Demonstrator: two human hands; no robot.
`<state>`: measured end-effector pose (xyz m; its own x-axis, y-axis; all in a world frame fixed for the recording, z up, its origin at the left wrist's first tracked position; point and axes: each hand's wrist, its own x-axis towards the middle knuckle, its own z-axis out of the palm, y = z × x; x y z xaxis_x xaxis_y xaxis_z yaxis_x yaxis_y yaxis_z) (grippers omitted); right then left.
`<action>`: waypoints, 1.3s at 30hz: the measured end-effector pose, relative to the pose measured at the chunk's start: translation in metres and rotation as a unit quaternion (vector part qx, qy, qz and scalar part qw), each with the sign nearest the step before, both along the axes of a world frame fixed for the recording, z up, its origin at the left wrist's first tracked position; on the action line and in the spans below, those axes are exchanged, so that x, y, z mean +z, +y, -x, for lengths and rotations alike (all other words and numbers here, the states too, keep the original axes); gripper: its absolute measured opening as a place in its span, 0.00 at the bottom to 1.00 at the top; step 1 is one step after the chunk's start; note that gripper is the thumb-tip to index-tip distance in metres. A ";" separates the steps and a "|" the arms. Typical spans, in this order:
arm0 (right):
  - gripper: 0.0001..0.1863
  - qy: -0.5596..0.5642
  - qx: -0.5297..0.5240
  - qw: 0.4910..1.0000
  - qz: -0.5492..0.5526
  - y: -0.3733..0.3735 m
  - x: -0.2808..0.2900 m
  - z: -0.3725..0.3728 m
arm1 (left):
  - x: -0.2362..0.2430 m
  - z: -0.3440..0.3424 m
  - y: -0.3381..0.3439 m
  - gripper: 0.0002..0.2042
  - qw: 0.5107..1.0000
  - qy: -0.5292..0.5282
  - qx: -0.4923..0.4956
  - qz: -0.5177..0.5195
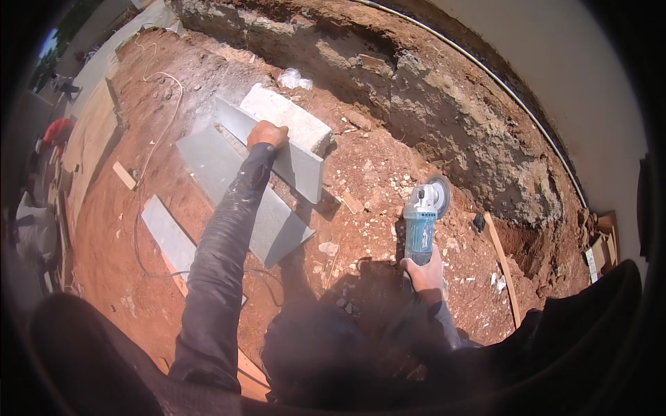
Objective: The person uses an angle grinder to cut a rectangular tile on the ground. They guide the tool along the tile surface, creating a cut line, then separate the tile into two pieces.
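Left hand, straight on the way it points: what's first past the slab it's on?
Probably the white block, just beyond the grey slab whose upper edge the left hand grips. Height is unclear from one view; it might pass above.

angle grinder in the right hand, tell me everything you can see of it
The angle grinder has a teal, plastic-looking body, a silvery, metal-looking gear head with a small dark part on it, and a round greyish disc on the picture's right side of that head. The right hand grips the body's lower end, and the head points away from the person, over red, stony soil. Whether the disc is spinning can't be told.
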<state>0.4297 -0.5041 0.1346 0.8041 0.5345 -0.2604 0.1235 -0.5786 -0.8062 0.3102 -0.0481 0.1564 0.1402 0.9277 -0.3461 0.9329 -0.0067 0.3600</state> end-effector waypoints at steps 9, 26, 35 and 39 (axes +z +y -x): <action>0.25 0.045 -0.044 0.997 -0.033 0.003 0.000 -0.019 | -0.030 -0.065 -0.015 0.14 0.988 0.121 -0.067 -0.075; 0.25 0.067 -0.055 0.996 -0.029 -0.003 -0.001 -0.038 | -0.166 -0.021 -0.141 0.27 0.619 -0.655 0.382 0.203; 0.22 0.039 -0.027 0.996 -0.074 0.008 0.013 -0.025 | -0.104 0.051 -0.125 0.18 0.594 -0.741 0.295 0.102; 0.21 0.010 0.003 0.998 -0.065 0.009 0.010 -0.028 | -0.061 0.092 -0.085 0.15 0.664 -0.683 0.289 0.097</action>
